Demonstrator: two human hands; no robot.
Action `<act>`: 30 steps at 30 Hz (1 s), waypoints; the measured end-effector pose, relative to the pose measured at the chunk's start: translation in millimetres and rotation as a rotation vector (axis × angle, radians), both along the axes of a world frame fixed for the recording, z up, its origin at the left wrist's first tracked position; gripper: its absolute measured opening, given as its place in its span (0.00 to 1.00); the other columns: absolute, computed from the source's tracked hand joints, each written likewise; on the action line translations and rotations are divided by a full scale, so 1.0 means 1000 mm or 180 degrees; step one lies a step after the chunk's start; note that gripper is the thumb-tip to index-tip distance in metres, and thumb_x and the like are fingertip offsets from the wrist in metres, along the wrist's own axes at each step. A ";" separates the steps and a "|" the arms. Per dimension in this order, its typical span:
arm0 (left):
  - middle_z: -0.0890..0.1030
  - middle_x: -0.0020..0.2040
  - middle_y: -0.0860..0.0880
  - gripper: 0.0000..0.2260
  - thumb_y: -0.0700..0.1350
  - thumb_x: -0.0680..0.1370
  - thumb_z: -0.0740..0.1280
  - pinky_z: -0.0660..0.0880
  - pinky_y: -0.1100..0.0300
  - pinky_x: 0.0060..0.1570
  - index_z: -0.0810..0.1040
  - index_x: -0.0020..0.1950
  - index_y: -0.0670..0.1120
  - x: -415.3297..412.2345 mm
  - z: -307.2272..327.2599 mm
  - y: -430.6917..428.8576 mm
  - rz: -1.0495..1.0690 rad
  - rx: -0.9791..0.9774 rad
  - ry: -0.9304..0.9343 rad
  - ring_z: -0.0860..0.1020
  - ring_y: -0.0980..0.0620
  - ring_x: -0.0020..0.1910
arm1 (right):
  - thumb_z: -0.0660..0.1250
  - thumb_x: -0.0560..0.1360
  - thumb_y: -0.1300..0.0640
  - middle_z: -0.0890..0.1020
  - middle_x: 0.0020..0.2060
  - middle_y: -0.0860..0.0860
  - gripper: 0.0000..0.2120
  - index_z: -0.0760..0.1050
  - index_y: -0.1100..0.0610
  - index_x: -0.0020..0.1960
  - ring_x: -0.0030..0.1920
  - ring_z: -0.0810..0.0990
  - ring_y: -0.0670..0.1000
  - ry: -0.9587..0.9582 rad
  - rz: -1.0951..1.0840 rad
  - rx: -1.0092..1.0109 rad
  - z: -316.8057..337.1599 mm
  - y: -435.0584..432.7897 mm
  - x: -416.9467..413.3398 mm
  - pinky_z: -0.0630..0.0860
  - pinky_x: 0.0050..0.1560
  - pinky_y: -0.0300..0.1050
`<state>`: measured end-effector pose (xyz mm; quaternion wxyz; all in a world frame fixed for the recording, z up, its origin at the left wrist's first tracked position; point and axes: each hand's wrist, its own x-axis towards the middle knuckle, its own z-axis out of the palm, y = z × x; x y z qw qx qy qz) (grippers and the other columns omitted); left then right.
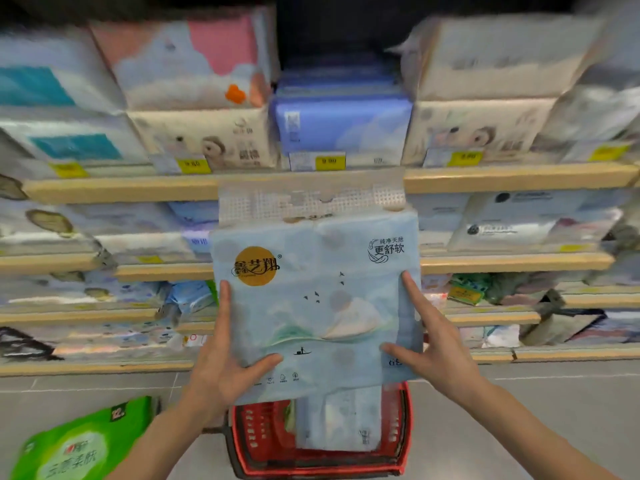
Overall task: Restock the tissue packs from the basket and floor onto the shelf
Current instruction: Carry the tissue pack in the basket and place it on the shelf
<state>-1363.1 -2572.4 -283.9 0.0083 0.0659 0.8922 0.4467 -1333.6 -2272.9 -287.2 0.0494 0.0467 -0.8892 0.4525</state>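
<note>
A pale blue tissue pack (317, 303) fills the centre of the frame, upright and held in mid-air between your two hands in front of the shelf (121, 190). Your left hand (221, 368) presses its lower left edge, fingers (225, 306) stretched up the side and thumb across the front; your right hand (436, 355) mirrors that on the lower right edge. Both sets of fingers are spread wide and flat against the wrapper, clamping the pack rather than curling round it. Its perforated carry flap (311, 199) stands up at the top, overlapping the wooden shelf edge at mid-frame. Directly below, at bottom centre, the red basket (401, 441) sits on the floor with at least one more pack (343, 420) inside; a green pack (74, 445) lies at lower left. The shelves behind look tightly stocked, and the blur hides which slot is free.

The likely trouble is grip: a slick, soft wrapper held only by side pressure may slide down or buckle as you push it in. The loose flap may also catch on the shelf lip or a price tag (329, 161), and a tight gap could nudge neighbouring packs off.
</note>
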 end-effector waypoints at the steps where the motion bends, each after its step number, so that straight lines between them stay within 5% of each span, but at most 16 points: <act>1: 0.55 0.69 0.69 0.55 0.59 0.61 0.75 0.65 0.56 0.66 0.30 0.66 0.73 0.005 0.021 0.000 0.0029 -0.0029 0.0068 0.61 0.61 0.69 | 0.74 0.67 0.54 0.65 0.67 0.37 0.49 0.42 0.28 0.68 0.63 0.70 0.44 0.0069 0.0013 0.0003 0.020 0.000 0.001 0.74 0.59 0.44; 3: 0.54 0.70 0.68 0.54 0.64 0.61 0.72 0.65 0.56 0.65 0.29 0.66 0.71 0.015 0.063 -0.001 0.0019 -0.0037 0.0275 0.61 0.59 0.68 | 0.74 0.67 0.55 0.69 0.66 0.42 0.49 0.42 0.27 0.67 0.54 0.69 0.37 0.0268 0.0041 0.0082 0.063 0.000 0.004 0.71 0.52 0.33; 8: 0.55 0.72 0.64 0.55 0.72 0.55 0.68 0.67 0.53 0.64 0.29 0.67 0.71 0.030 0.163 -0.016 0.0109 -0.0035 0.0844 0.62 0.55 0.71 | 0.74 0.67 0.56 0.65 0.70 0.40 0.49 0.43 0.26 0.67 0.65 0.69 0.43 0.0787 0.0117 0.0041 0.169 -0.016 0.016 0.74 0.59 0.48; 13: 0.56 0.73 0.56 0.53 0.59 0.61 0.71 0.70 0.49 0.62 0.29 0.63 0.75 0.047 0.254 -0.040 0.0114 -0.0033 0.1513 0.67 0.48 0.69 | 0.75 0.65 0.58 0.59 0.65 0.27 0.50 0.44 0.27 0.67 0.66 0.64 0.36 0.1436 0.0150 0.0071 0.258 -0.044 0.028 0.71 0.63 0.47; 20: 0.59 0.73 0.57 0.54 0.58 0.61 0.74 0.72 0.42 0.62 0.31 0.66 0.72 0.071 0.347 -0.109 0.0163 0.0057 0.2135 0.68 0.52 0.69 | 0.75 0.65 0.58 0.62 0.68 0.34 0.51 0.44 0.29 0.69 0.68 0.68 0.45 0.1990 0.0169 0.0029 0.351 -0.111 0.048 0.71 0.64 0.55; 23: 0.60 0.69 0.65 0.55 0.56 0.62 0.76 0.72 0.44 0.61 0.32 0.67 0.72 0.084 0.377 -0.144 0.0137 0.0134 0.2375 0.69 0.54 0.68 | 0.76 0.64 0.59 0.64 0.70 0.39 0.51 0.45 0.28 0.68 0.69 0.66 0.44 0.2250 0.0218 -0.0014 0.382 -0.145 0.058 0.70 0.65 0.55; 30: 0.61 0.69 0.64 0.53 0.70 0.58 0.69 0.73 0.51 0.57 0.31 0.67 0.71 0.105 0.427 -0.207 0.0127 0.0038 0.2795 0.70 0.55 0.65 | 0.76 0.64 0.60 0.60 0.67 0.32 0.53 0.43 0.26 0.67 0.68 0.64 0.40 0.2812 0.0259 0.0032 0.425 -0.208 0.073 0.68 0.67 0.54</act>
